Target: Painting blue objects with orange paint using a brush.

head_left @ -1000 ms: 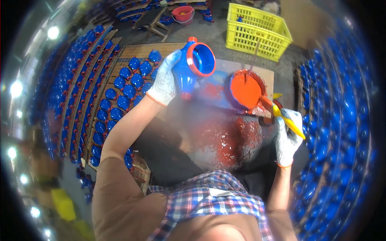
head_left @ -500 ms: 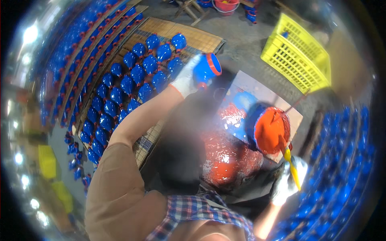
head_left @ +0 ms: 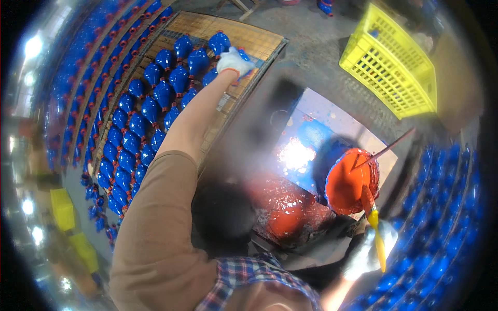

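My left hand (head_left: 234,61), in a pale glove, reaches to the far right part of a wooden board (head_left: 207,27). Its fingers close around a blue rounded fitting (head_left: 243,54), mostly hidden by the glove. Glossy blue fittings with red ends (head_left: 180,79) stand in rows beside it. My right hand (head_left: 369,253), also gloved, grips a paintbrush (head_left: 378,241) by its yellow handle. The brush's red-coated head leans on the near rim of a bucket of red-orange paint (head_left: 343,181). A thin stick (head_left: 386,147) also slants out of that bucket.
A paint-smeared board (head_left: 306,111) lies under the bucket, beside a red-coated surface with a wet red mound (head_left: 286,220). A yellow crate (head_left: 386,70) stands at the far right. More blue fittings fill racks at left (head_left: 78,98) and right (head_left: 430,223).
My left hand has carried the blue fitting away from above the board's near edge, farther out and down onto the board. My right hand has shifted slightly nearer, still with the brush.
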Action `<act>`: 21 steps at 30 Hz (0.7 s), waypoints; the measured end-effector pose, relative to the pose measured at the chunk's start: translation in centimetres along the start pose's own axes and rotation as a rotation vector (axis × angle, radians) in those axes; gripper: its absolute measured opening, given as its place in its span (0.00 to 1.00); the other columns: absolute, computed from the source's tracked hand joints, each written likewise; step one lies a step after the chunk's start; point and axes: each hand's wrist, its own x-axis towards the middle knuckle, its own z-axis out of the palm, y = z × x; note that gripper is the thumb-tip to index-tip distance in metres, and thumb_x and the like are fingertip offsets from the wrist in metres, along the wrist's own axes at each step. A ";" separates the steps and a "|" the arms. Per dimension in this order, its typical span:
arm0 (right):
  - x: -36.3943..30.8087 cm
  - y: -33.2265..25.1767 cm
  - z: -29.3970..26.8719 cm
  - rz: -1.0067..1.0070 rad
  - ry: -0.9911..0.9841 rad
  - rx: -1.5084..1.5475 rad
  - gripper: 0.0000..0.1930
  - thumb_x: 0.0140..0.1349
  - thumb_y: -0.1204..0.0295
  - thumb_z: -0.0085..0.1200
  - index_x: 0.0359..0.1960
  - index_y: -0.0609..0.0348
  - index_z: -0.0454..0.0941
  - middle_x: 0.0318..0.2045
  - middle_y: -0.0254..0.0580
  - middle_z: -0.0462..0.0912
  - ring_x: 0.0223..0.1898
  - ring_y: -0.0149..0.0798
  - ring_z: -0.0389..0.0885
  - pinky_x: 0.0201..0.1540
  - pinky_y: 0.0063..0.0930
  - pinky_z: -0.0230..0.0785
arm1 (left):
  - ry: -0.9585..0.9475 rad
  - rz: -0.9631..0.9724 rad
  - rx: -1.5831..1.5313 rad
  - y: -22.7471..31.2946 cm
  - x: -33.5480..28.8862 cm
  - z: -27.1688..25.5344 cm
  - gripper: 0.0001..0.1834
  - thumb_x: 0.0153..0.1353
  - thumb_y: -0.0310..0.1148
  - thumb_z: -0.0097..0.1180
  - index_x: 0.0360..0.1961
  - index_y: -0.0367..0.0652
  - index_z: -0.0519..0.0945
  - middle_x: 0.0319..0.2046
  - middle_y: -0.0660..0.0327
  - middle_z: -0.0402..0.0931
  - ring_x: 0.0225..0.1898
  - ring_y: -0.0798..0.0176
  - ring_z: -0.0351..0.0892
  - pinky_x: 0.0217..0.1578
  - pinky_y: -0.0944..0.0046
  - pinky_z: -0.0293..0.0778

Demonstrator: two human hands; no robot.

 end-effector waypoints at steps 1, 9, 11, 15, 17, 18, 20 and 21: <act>-0.1 0.0 -0.2 -0.003 -0.008 -0.019 0.12 0.67 0.67 0.61 0.42 0.65 0.80 0.37 0.43 0.81 0.39 0.41 0.78 0.45 0.35 0.71 | 0.040 -0.023 0.079 -0.3 0.6 0.2 0.46 0.44 0.46 0.68 0.65 0.38 0.66 0.61 0.40 0.70 0.55 0.47 0.81 0.53 0.52 0.79; -0.8 0.1 -1.8 -0.052 -0.067 -0.013 0.11 0.65 0.69 0.62 0.43 0.64 0.81 0.40 0.47 0.80 0.42 0.46 0.78 0.48 0.37 0.71 | 0.179 0.171 -0.548 -7.6 -0.4 -0.5 0.27 0.61 0.49 0.55 0.50 0.36 0.79 0.48 0.41 0.80 0.48 0.43 0.82 0.47 0.47 0.79; -1.0 0.2 -2.1 -0.137 -0.068 0.023 0.11 0.62 0.72 0.64 0.43 0.64 0.82 0.42 0.48 0.80 0.45 0.48 0.78 0.51 0.40 0.70 | -0.220 0.002 -1.207 -9.0 -4.0 -1.3 0.22 0.66 0.46 0.52 0.47 0.37 0.80 0.44 0.46 0.83 0.43 0.45 0.84 0.42 0.47 0.80; -0.8 -0.3 -2.9 -0.314 -0.051 -0.078 0.19 0.53 0.79 0.66 0.49 0.59 0.85 0.40 0.48 0.79 0.40 0.46 0.79 0.44 0.36 0.73 | -0.914 0.063 -1.956 -8.6 -12.4 -4.0 0.20 0.74 0.41 0.43 0.54 0.38 0.78 0.46 0.50 0.83 0.40 0.48 0.83 0.37 0.53 0.81; -0.4 -1.0 -3.6 -0.369 -0.040 0.010 0.21 0.53 0.83 0.65 0.50 0.57 0.85 0.38 0.47 0.79 0.37 0.44 0.79 0.41 0.33 0.73 | -1.146 0.211 -2.012 -7.0 -16.1 -5.5 0.21 0.74 0.42 0.42 0.54 0.39 0.78 0.47 0.52 0.82 0.44 0.48 0.81 0.41 0.53 0.79; -0.1 -1.5 -4.1 -0.399 -0.044 0.023 0.21 0.52 0.84 0.64 0.50 0.57 0.85 0.35 0.46 0.79 0.35 0.42 0.79 0.37 0.31 0.72 | -1.227 0.319 -1.981 -6.3 -17.6 -6.4 0.21 0.74 0.42 0.43 0.56 0.39 0.77 0.49 0.52 0.82 0.46 0.49 0.81 0.44 0.53 0.79; 0.7 -2.4 -5.5 -0.485 -0.027 -0.051 0.19 0.53 0.82 0.64 0.48 0.55 0.86 0.30 0.43 0.79 0.31 0.39 0.78 0.34 0.28 0.72 | -1.313 0.448 -1.880 -4.7 -20.5 -7.7 0.21 0.74 0.40 0.44 0.58 0.38 0.76 0.53 0.53 0.80 0.52 0.50 0.79 0.49 0.53 0.77; 1.0 -2.9 -6.2 -0.523 -0.001 -0.079 0.17 0.54 0.80 0.65 0.48 0.54 0.86 0.29 0.41 0.79 0.30 0.38 0.78 0.33 0.27 0.72 | -1.217 0.593 -1.826 -4.2 -22.1 -8.0 0.21 0.74 0.39 0.44 0.60 0.38 0.74 0.55 0.53 0.78 0.54 0.51 0.78 0.53 0.53 0.76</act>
